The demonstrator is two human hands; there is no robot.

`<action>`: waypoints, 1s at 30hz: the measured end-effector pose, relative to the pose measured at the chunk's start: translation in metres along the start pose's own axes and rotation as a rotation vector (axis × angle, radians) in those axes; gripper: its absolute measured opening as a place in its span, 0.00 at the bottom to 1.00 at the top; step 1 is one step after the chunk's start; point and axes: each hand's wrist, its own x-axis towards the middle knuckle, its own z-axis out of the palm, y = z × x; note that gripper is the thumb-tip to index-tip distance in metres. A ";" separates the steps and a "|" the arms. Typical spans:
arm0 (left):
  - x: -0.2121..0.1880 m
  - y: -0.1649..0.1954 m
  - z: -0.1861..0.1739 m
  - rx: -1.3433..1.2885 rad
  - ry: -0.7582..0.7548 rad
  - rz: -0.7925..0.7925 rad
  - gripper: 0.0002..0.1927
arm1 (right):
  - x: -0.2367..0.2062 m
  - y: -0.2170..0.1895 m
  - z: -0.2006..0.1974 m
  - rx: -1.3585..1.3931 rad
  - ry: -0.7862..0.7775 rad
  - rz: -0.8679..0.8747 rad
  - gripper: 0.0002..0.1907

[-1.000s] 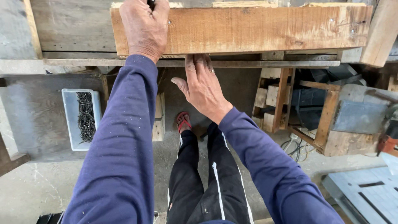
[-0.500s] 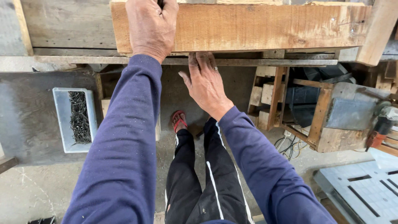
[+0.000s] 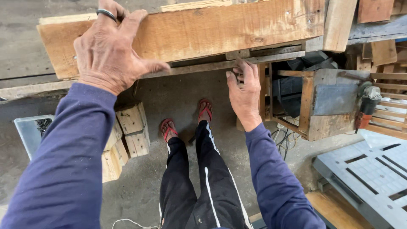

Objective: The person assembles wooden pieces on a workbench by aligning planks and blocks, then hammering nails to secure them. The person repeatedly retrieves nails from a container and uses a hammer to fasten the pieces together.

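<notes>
Rough grey concrete runs underfoot, dusty and littered with offcuts, and the person stands on it in red sandals [image 3: 186,121] and dark trousers. Across the far side of the view lies a thick wooden beam [image 3: 220,32], pale orange, resting flat over a thinner grey board [image 3: 237,61] that sticks out just beneath its near edge.

The left hand [image 3: 108,51], a ring on one finger, lies spread on the beam's near face toward its left end, fingers curled over the top edge and thumb stretched along the lower edge; it presses and steadies rather than clamps. The right hand [image 3: 245,91] is lower, fingers nearly straight and close together, their tips touching the underside edge of the grey board; it grips nothing that I can see.

That beam looks heavy and quite stiff, with coarse sawn faces that should not slip but may shed splinters. I would judge it best taken with both hands well apart, palms under the lower edge.

To the left, stacked wood blocks [image 3: 129,131] sit near a pale tray [image 3: 29,131] of dark bits. To the right stand a small wooden frame [image 3: 313,106], a power tool [image 3: 366,104] and a grey plastic pallet [image 3: 364,174].
</notes>
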 end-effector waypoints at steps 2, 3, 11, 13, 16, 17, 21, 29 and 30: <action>0.006 0.005 -0.006 0.083 -0.111 -0.031 0.65 | 0.007 0.004 0.002 -0.082 -0.027 -0.014 0.23; 0.009 0.006 -0.007 0.098 -0.154 -0.040 0.63 | 0.010 0.004 0.003 -0.125 -0.043 -0.017 0.24; 0.020 -0.003 0.001 0.171 -0.229 0.028 0.58 | 0.018 0.000 0.010 -0.311 -0.101 -0.210 0.32; 0.020 -0.005 0.001 0.174 -0.204 0.052 0.58 | 0.016 -0.002 0.010 -0.320 -0.105 -0.214 0.34; 0.021 -0.004 -0.001 0.178 -0.237 0.042 0.56 | 0.015 -0.003 0.010 -0.338 -0.120 -0.201 0.35; 0.022 -0.003 -0.003 0.183 -0.255 0.031 0.55 | 0.015 -0.003 0.010 -0.334 -0.126 -0.186 0.35; 0.028 0.005 -0.005 0.239 -0.261 0.052 0.54 | 0.016 0.000 0.009 -0.321 -0.110 -0.198 0.36; 0.041 0.006 -0.008 0.363 -0.340 0.102 0.54 | 0.013 0.004 0.013 -0.296 -0.105 -0.212 0.34; 0.041 0.005 -0.007 0.351 -0.358 0.089 0.52 | 0.012 0.004 0.013 -0.293 -0.107 -0.192 0.34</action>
